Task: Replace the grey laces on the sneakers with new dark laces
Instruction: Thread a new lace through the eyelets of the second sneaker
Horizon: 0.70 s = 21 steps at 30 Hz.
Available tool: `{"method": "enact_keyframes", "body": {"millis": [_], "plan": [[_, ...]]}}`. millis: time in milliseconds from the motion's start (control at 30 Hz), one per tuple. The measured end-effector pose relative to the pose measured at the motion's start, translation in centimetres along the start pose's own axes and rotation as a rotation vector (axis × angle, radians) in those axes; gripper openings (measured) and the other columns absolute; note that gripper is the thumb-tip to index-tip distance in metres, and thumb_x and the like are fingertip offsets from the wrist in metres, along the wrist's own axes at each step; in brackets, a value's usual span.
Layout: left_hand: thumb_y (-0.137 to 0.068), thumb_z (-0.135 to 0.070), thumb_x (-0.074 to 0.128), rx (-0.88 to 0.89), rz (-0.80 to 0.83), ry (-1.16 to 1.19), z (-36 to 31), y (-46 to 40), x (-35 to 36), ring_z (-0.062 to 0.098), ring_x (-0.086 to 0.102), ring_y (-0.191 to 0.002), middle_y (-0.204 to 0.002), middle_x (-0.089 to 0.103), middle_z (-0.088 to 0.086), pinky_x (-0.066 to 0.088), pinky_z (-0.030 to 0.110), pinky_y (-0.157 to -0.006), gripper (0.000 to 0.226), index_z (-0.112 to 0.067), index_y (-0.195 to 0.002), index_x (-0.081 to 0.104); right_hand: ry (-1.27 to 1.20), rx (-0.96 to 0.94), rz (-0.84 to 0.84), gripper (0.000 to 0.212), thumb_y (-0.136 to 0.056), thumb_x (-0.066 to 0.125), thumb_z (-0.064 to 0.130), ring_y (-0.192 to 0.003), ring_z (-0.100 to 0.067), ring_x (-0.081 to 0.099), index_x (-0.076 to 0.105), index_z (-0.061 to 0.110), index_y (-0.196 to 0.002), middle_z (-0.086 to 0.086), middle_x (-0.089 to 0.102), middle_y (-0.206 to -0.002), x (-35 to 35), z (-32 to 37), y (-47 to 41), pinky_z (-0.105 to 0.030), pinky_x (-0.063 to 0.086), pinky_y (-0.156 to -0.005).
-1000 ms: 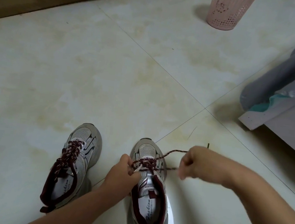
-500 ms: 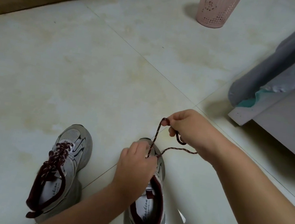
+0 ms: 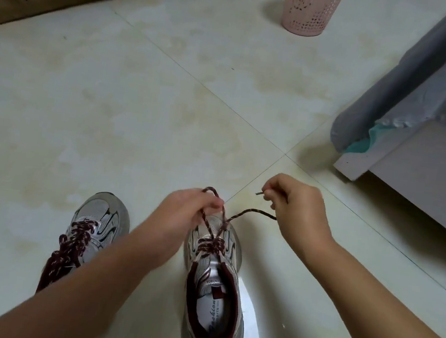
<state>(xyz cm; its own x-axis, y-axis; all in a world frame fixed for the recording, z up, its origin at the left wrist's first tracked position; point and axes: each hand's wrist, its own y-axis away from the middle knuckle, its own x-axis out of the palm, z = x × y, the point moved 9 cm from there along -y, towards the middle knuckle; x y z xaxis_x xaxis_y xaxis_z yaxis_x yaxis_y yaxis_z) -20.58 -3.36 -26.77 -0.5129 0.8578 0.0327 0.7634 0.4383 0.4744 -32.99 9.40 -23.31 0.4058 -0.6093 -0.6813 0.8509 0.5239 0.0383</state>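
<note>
The right sneaker [image 3: 212,288] stood on the floor [image 3: 140,102], just beside the left sneaker [image 3: 90,234]. The left hand [image 3: 185,214] was closed on a loop of the dark lace [image 3: 213,195]; the right hand [image 3: 298,206] pinched the lace end [image 3: 258,193].

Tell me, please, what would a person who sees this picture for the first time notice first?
First, the two hands low in the middle: the left hand pinches a loop of the dark red lace, and the right hand holds its other end, above the right sneaker. Beside it on the left stands the left sneaker, already laced. Far back, a pink basket stands on the pale tiled floor.
</note>
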Motion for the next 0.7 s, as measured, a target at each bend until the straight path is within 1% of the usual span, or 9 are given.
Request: {"method": "enact_keyframes", "body": {"millis": [67, 133, 267, 333, 433, 467, 567, 633, 700], "plan": [[-0.094, -0.013, 0.044, 0.025, -0.025, 0.245, -2.3, 1.0, -1.8, 0.017, 0.06, -0.06, -0.063, 0.057, 0.003, 0.052, 0.033, -0.071, 0.028, -0.007, -0.067, 0.051, 0.136, -0.056, 0.098, 0.015, -0.09, 0.053, 0.008, -0.075, -0.018, 0.053, 0.064, 0.016, -0.084, 0.0, 0.063, -0.082, 1.6, -0.6, 1.3, -0.029, 0.041, -0.068], [-0.094, -0.016, 0.043, 0.041, -0.117, 0.282, -3.3, 1.6, -4.2, 0.011, 0.051, -0.042, -0.055, 0.052, 0.0, 0.055, 0.03, -0.054, 0.031, -0.011, -0.064, 0.045, 0.258, -0.084, 0.255, 0.015, -0.091, 0.05, 0.01, -0.084, -0.018, 0.051, 0.062, 0.018, -0.085, 0.001, 0.058, -0.088, 4.3, -1.3, 2.7, -0.028, 0.037, -0.072], [-0.094, -0.014, 0.046, 0.021, -0.377, -0.031, -1.7, 2.3, -9.8, 0.019, 0.05, -0.037, -0.05, 0.049, 0.007, 0.044, 0.028, -0.045, 0.029, -0.006, -0.067, 0.046, 0.378, -0.064, 0.442, 0.017, -0.089, 0.045, 0.01, -0.089, -0.022, 0.05, 0.06, 0.018, -0.087, -0.004, 0.055, -0.095, 8.2, -2.5, 5.3, -0.027, 0.033, -0.072], [-0.093, -0.01, 0.046, -0.083, -0.391, -0.149, 1.3, 1.7, -11.4, 0.025, 0.049, -0.046, -0.056, 0.048, 0.013, 0.041, 0.023, -0.038, 0.024, -0.002, -0.07, 0.045, 0.359, -0.017, 0.444, 0.02, -0.089, 0.043, 0.008, -0.088, -0.021, 0.051, 0.062, 0.011, -0.093, -0.007, 0.059, -0.1, 8.9, -3.0, 5.7, -0.028, 0.036, -0.073], [-0.086, -0.014, 0.057, -0.221, -0.498, -0.511, 5.2, 1.4, -13.5, 0.028, 0.049, -0.067, -0.074, 0.055, 0.017, 0.044, 0.035, -0.063, 0.019, 0.004, -0.085, 0.052, 0.312, -0.003, 0.436, 0.021, -0.089, 0.043, 0.008, -0.085, -0.018, 0.048, 0.063, 0.013, -0.091, -0.005, 0.061, -0.101, 9.1, -3.0, 5.9, -0.027, 0.038, -0.075], [-0.082, -0.017, 0.062, -0.208, -0.572, -0.715, 5.3, 1.6, -13.8, 0.032, 0.049, -0.079, -0.089, 0.056, 0.022, 0.042, 0.038, -0.071, 0.031, 0.008, -0.097, 0.052, 0.3, -0.009, 0.432, 0.021, -0.089, 0.043, 0.008, -0.084, -0.017, 0.047, 0.062, 0.015, -0.089, -0.004, 0.062, -0.1, 9.1, -3.0, 5.8, -0.026, 0.037, -0.074], [-0.079, -0.025, 0.063, 0.151, -0.582, -1.011, 3.4, 2.4, -8.9, 0.027, 0.045, -0.092, -0.099, 0.05, 0.013, 0.041, 0.035, -0.074, 0.032, -0.003, -0.1, 0.056, 0.271, -0.019, 0.416, 0.019, -0.09, 0.044, 0.009, -0.084, -0.017, 0.05, 0.059, 0.018, -0.083, -0.002, 0.06, -0.094, 9.2, -3.1, 6.0, -0.025, 0.036, -0.071], [-0.079, -0.031, 0.054, 0.397, -0.457, -1.068, 2.5, 3.2, -3.9, 0.019, 0.042, -0.075, -0.079, 0.043, 0.0, 0.031, 0.023, -0.058, 0.02, -0.014, -0.074, 0.062, 0.24, -0.026, 0.404, 0.02, -0.089, 0.044, 0.009, -0.081, -0.016, 0.049, 0.053, 0.021, -0.075, 0.003, 0.055, -0.083, 9.2, -3.3, 6.2, -0.021, 0.033, -0.065], [-0.079, -0.037, 0.055, 0.415, -0.382, -1.076, 3.0, 3.4, -0.9, 0.016, 0.037, -0.067, -0.069, 0.035, -0.005, 0.027, 0.024, -0.055, 0.034, -0.015, -0.054, 0.06, 0.222, -0.043, 0.392, 0.023, -0.089, 0.046, 0.011, -0.076, -0.013, 0.045, 0.048, 0.023, -0.07, 0.011, 0.046, -0.072, 9.1, -3.2, 6.4, -0.014, 0.031, -0.059]]}}
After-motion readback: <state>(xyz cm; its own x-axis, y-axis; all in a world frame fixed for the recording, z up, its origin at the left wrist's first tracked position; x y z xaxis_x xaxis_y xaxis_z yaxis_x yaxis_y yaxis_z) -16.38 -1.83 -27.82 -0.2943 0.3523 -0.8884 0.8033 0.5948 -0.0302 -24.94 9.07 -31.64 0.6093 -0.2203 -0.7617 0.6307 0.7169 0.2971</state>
